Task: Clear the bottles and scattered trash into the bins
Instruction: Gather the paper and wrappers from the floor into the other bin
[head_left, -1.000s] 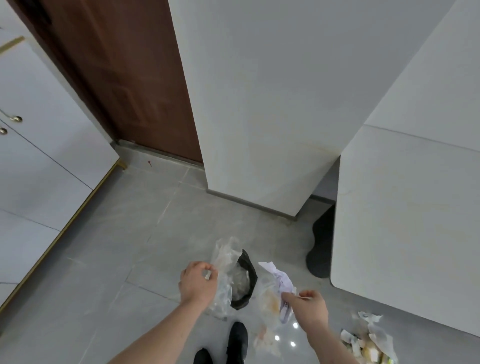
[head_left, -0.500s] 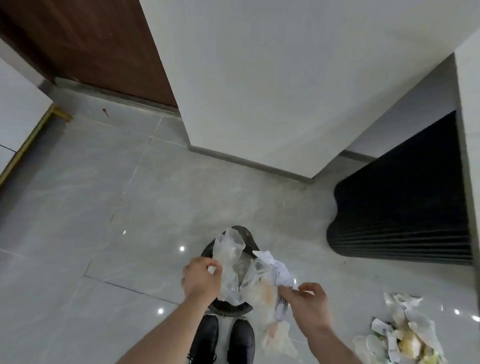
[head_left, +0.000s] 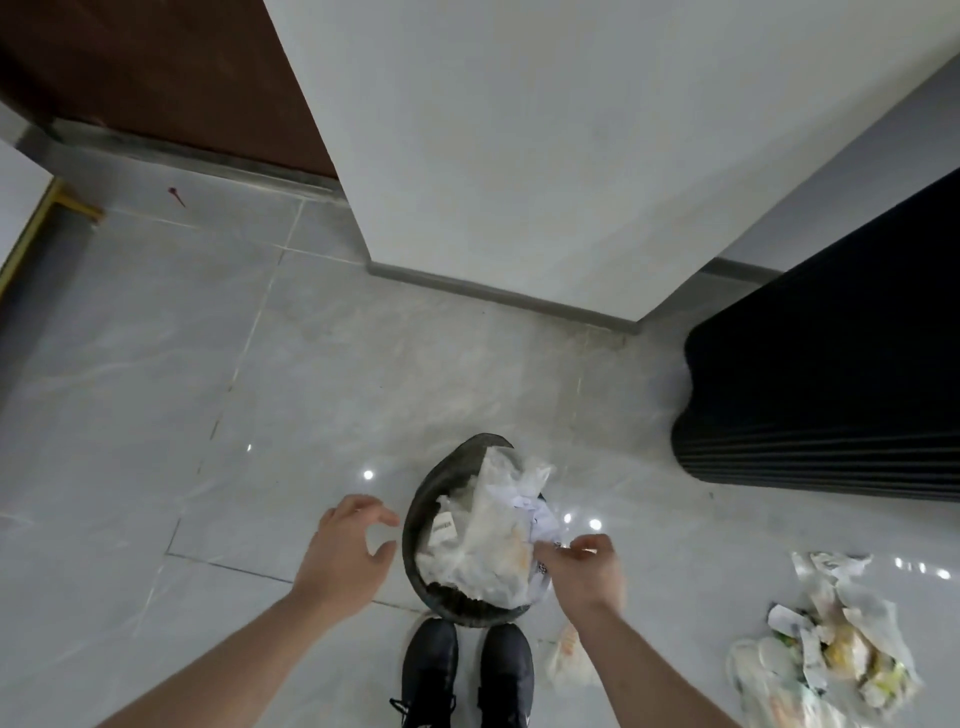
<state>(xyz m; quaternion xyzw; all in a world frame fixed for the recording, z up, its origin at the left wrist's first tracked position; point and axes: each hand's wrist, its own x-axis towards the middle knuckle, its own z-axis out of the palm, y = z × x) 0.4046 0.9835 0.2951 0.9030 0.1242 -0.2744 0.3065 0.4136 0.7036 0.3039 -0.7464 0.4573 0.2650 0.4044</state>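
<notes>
A small black round bin (head_left: 422, 512) stands on the floor just in front of my black shoes. Clear plastic bags and crumpled white paper (head_left: 493, 540) fill it and stick out over its rim. My left hand (head_left: 345, 551) hovers just left of the bin, fingers spread and holding nothing. My right hand (head_left: 584, 571) is at the bin's right rim, fingers curled at the edge of the crumpled paper and plastic; whether they still pinch it is unclear. A heap of plastic wrappers and paper scraps (head_left: 826, 654) lies on the floor at the lower right.
One loose plastic wrapper (head_left: 569, 660) lies beside my right shoe (head_left: 506, 675). A black ribbed object (head_left: 831, 389) stands at the right. A white wall corner (head_left: 519, 156) rises ahead, with a brown door (head_left: 156, 67) to its left. Grey tile floor stretches to the left.
The plastic bags have dropped from my hands into the bin. My left hand has let go and moved left with fingers spread. My view tilted further down.
</notes>
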